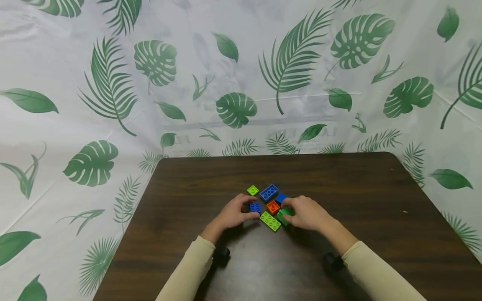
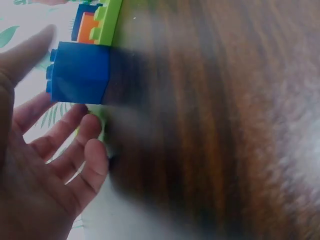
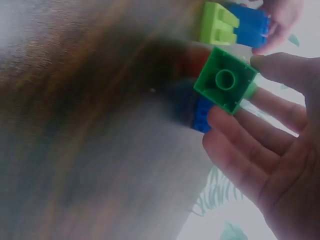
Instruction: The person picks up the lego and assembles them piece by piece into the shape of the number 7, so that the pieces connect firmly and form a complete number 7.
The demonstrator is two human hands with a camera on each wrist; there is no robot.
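My right hand (image 1: pixel 306 212) pinches a green toy brick (image 3: pixel 214 82) between thumb and fingers, its hollow underside facing the right wrist camera. My left hand (image 1: pixel 234 212) curves loosely around a small blue brick (image 2: pixel 80 72); its thumb stands apart from the brick, and whether the index finger touches it I cannot tell. Between the hands lie an orange-red brick (image 1: pixel 273 207) and a long lime brick (image 1: pixel 270 221). Close to the right fingertips sits another blue brick (image 1: pixel 281 198), partly covered.
Beyond the hands, a small lime brick (image 1: pixel 252 190) and a long blue brick (image 1: pixel 269 192) lie on the dark wooden table (image 1: pixel 196 179). A white curtain (image 1: pixel 196 54) printed with green leaves hangs behind the table and along its sides.
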